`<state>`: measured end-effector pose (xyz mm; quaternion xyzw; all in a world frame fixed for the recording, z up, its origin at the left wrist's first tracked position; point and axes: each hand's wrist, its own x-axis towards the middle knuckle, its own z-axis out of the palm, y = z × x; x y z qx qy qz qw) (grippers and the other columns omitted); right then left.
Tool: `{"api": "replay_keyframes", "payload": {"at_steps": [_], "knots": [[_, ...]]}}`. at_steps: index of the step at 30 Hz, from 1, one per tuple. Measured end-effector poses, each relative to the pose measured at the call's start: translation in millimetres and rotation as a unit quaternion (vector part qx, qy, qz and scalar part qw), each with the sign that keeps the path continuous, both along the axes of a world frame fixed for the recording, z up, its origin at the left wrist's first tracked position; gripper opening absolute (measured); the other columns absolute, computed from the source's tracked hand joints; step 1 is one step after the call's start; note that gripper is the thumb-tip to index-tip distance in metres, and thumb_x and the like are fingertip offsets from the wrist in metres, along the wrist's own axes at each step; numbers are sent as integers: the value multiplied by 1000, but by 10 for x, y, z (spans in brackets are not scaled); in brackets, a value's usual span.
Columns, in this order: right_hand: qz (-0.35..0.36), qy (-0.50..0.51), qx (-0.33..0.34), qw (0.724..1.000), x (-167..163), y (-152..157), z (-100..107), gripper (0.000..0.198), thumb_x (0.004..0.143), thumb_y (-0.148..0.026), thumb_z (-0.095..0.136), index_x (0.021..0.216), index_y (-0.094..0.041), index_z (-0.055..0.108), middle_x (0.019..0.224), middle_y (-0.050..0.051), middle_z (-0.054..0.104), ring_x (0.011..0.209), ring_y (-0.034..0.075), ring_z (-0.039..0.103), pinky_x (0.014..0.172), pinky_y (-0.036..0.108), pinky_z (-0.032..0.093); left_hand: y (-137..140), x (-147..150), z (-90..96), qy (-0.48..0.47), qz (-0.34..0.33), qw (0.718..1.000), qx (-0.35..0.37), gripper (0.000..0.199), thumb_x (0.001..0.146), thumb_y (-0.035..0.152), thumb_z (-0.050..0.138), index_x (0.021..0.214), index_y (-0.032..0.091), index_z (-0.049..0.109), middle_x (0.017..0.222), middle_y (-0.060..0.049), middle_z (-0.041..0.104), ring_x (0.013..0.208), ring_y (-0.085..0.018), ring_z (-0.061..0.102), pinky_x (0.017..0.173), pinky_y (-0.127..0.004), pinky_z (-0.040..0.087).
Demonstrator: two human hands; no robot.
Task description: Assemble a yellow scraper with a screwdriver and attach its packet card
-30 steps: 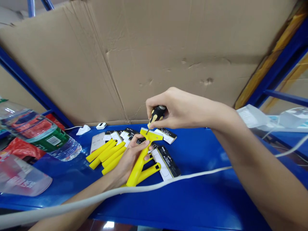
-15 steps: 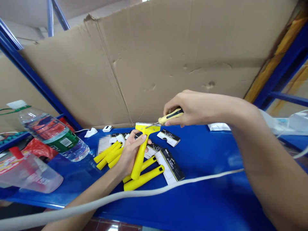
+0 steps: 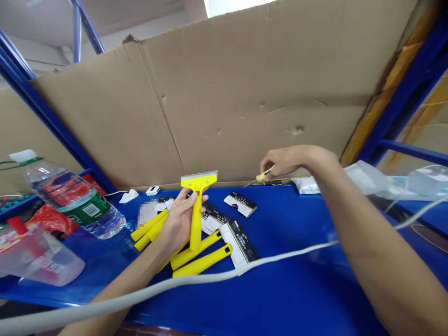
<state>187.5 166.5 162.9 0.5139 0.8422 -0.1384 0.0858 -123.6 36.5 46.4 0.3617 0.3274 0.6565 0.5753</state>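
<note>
My left hand (image 3: 179,212) is wrapped round the handle of a yellow scraper (image 3: 198,186), its wide head upright with a metal edge along the top and two screws in it. To the right, near the cardboard, my right hand (image 3: 282,161) grips a screwdriver (image 3: 264,175) by its yellow handle, the thin shaft pointing left and apart from the scraper. A dark handle with yellow marks (image 3: 273,183) lies just below that hand. Under my left hand are several yellow handles (image 3: 203,261), and black-and-white packaging cards (image 3: 241,240) lie beside them.
A white cable (image 3: 210,280) crosses in front of the blue table (image 3: 287,289). On the left stand a tilted water bottle (image 3: 84,200) and a plastic cup (image 3: 45,254). A cardboard wall (image 3: 238,102) closes the back; white plastic bags (image 3: 364,179) lie at the right.
The screwdriver has left the scraper's head and moved right with my right hand. The scraper has turned more upright and shifted a little left in view.
</note>
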Motion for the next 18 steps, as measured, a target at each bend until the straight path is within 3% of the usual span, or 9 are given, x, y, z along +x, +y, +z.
{"api": "replay_keyframes", "payload": {"at_steps": [4, 7, 9, 13, 15, 18], "knots": [[-12, -34, -67, 997, -121, 194, -270, 7, 86, -23, 73, 88, -21, 80, 101, 8, 85, 96, 27, 76, 83, 38, 54, 16, -17, 10, 9, 9, 1000, 9, 27, 89, 12, 87, 111, 19, 72, 121, -11, 83, 111, -24, 82, 91, -28, 68], [-29, -80, -85, 993, -211, 284, -432, 5, 82, -24, 80, 79, -20, 79, 95, 11, 83, 98, 32, 76, 84, 43, 55, 20, -12, 11, 4, 15, 1000, 12, 32, 90, 12, 85, 119, 20, 74, 120, -10, 84, 117, -25, 82, 103, -31, 67], [-46, -109, -92, 989, -281, 317, -528, 10, 83, -26, 85, 84, -17, 79, 97, 13, 81, 97, 34, 76, 84, 46, 57, 18, -1, 13, 0, 15, 1000, 4, 33, 92, 12, 82, 124, 21, 75, 122, -11, 84, 120, -25, 82, 105, -31, 66], [-69, -147, -135, 977, -430, 322, -700, 27, 101, -37, 79, 115, -15, 75, 113, 9, 78, 95, 22, 76, 86, 41, 63, 24, 24, 30, -16, 16, 1000, -16, 32, 100, 12, 74, 131, 21, 75, 137, -12, 81, 133, -27, 76, 112, -33, 64], [-63, -156, -150, 974, -497, 314, -751, 29, 106, -42, 75, 120, -16, 74, 115, 6, 77, 96, 20, 75, 87, 40, 65, 36, 26, 42, -33, 21, 999, -27, 31, 105, 13, 68, 134, 20, 74, 140, -12, 79, 136, -26, 74, 113, -34, 63], [-39, -151, -122, 980, -594, 308, -763, 31, 104, -43, 78, 117, -15, 75, 116, 9, 78, 100, 22, 75, 91, 42, 63, 57, 2, 62, -69, 18, 996, -59, 29, 112, 14, 57, 136, 18, 72, 128, -11, 81, 119, -22, 80, 102, -32, 67]]}}
